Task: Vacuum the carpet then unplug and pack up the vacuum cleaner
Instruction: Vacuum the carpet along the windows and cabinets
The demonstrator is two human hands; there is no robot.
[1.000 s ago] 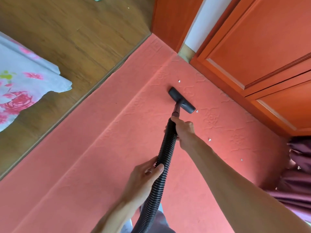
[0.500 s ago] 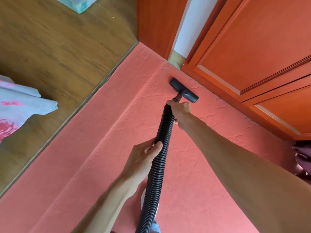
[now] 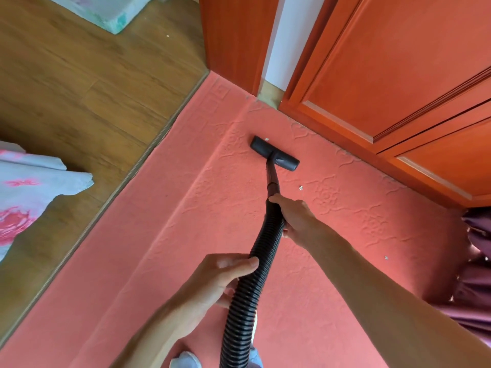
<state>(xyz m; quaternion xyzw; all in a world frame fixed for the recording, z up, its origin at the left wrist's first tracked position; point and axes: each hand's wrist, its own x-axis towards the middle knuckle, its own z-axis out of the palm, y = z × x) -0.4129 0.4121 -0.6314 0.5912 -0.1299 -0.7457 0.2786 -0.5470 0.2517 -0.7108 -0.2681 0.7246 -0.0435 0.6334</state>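
Vacuum nozzle (image 3: 275, 154) lies on the carpet (image 3: 186, 235) at upper centre; the hose (image 3: 247, 301) runs up to it from the bottom edge. Right hand (image 3: 295, 216), nearer the nozzle, and left hand (image 3: 215, 285) both grip the hose.
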